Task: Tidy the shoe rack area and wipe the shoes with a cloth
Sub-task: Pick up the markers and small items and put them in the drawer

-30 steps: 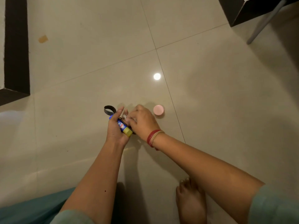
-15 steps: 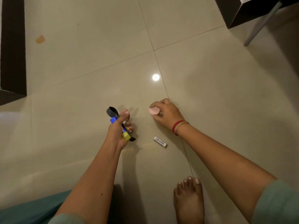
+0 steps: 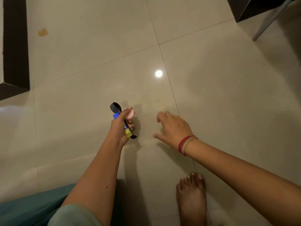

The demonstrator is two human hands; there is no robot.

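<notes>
A loose, pale green fabric sleeve point(image 3: 73, 216) covers the left upper arm at the lower left of the frame and ends at the elbow. Beside it, along the bottom left edge, lies a teal cloth garment point(image 3: 29, 209). Right of centre, the wrist below the right hand point(image 3: 172, 126) wears a red thread band point(image 3: 180, 144) and a thin tan band point(image 3: 187, 145), touching. Lower right of centre shows a bare foot point(image 3: 191, 198).
</notes>
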